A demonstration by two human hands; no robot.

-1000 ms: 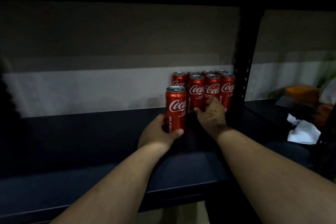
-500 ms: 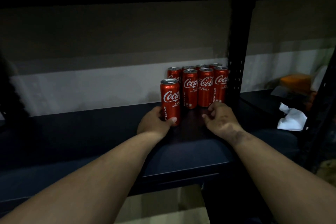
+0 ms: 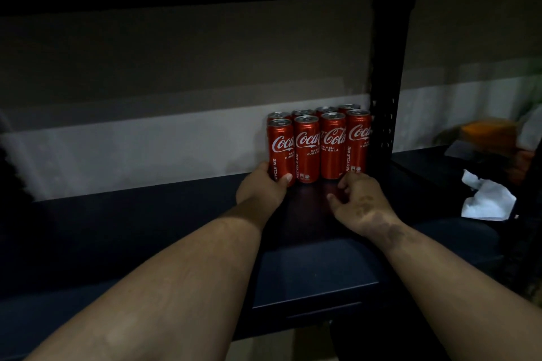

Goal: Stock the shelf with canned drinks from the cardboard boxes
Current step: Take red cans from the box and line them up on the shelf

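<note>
Several red Coca-Cola cans (image 3: 333, 146) stand upright in two rows at the back right of the dark shelf board (image 3: 146, 228), against the black upright post. My left hand (image 3: 259, 189) grips the base of the leftmost front can (image 3: 281, 149), thumb across its front. That can stands in line with the front row. My right hand (image 3: 362, 202) hovers just in front of the rightmost can, fingers loosely curled, holding nothing. No cardboard box is in view.
A black perforated upright post (image 3: 384, 97) bounds the cans on the right. Beyond it, on the neighbouring shelf, lie a crumpled white tissue (image 3: 487, 199) and an orange object (image 3: 489, 132). Left of the cans the shelf board stretches dark and bare to the wall.
My left hand has pushed the leftmost can back into line with the front row. My right hand has drawn back from the cans and holds nothing.
</note>
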